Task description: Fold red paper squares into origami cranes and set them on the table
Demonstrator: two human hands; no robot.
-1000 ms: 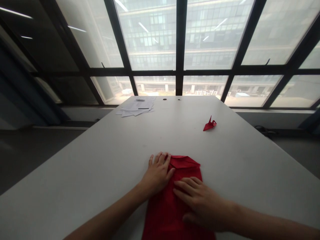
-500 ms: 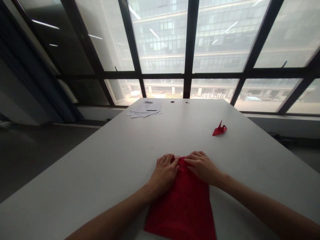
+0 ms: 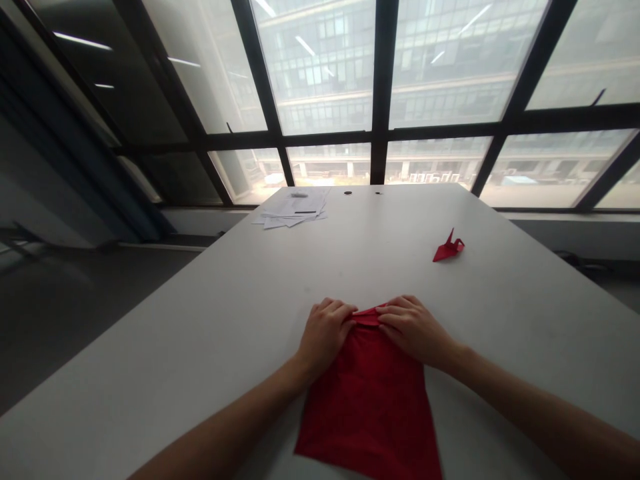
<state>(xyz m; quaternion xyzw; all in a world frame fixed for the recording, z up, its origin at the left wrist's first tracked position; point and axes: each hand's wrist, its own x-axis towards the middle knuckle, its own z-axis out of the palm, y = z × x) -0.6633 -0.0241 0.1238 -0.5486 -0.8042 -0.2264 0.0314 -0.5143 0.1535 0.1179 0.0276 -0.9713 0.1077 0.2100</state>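
A sheet of red paper (image 3: 373, 400) lies on the white table in front of me, its near end reaching the bottom of the view. Its far edge is folded over into a narrow band with small creases. On the left end of that band, my left hand (image 3: 327, 331) pinches the paper with closed fingers. My right hand (image 3: 413, 330) grips the right end in the same way, fingers bent over the fold. A short stretch of the folded edge shows between the two hands. The fingers cover the far corners.
A red folded paper crane (image 3: 449, 248) stands on the white table (image 3: 240, 313), beyond my right hand. Loose white papers (image 3: 287, 217) with a dark pen-like stick (image 3: 305, 212) lie at the far left. Tall windows with dark frames rise behind the table.
The hands have moved slightly apart, and more of the folded far edge shows between them. The view has tilted down a little, with the paper and crane shifted somewhat right.
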